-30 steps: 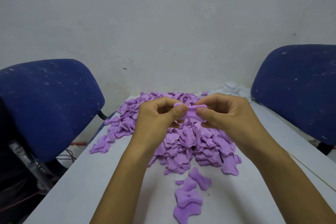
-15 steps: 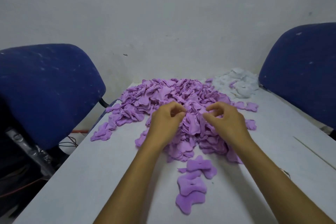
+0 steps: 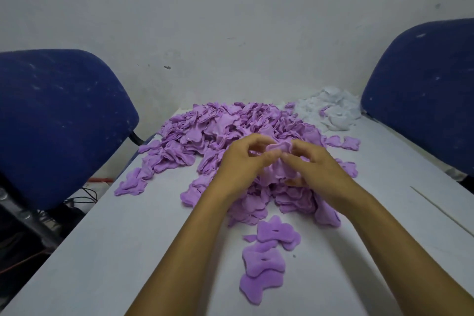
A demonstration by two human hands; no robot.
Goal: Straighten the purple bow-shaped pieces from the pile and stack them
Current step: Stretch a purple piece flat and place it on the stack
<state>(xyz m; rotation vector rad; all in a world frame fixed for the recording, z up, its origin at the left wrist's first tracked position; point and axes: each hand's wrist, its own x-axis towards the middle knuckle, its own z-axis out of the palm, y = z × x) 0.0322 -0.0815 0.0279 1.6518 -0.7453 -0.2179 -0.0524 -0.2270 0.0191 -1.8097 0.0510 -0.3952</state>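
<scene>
A big pile of purple bow-shaped pieces (image 3: 205,133) covers the far middle of the white table (image 3: 128,251). Above its near side, my left hand (image 3: 241,161) and my right hand (image 3: 315,167) meet, and both pinch one curled purple piece (image 3: 278,147) between fingertips and thumbs. Nearer to me lie three flattened bow pieces, partly overlapping in a loose row: one (image 3: 278,232) by the pile's edge, one (image 3: 264,261) in the middle, one (image 3: 259,287) closest.
A heap of white pieces (image 3: 333,110) sits at the far right of the table. Blue chair backs stand on the left (image 3: 59,120) and right (image 3: 425,90). Cables lie on the floor to the left (image 3: 82,195). A wall closes the far side.
A held piece was set down on the near row. Both hands then reached into the pile and now lift a new curled piece between them. The view tilted down.
</scene>
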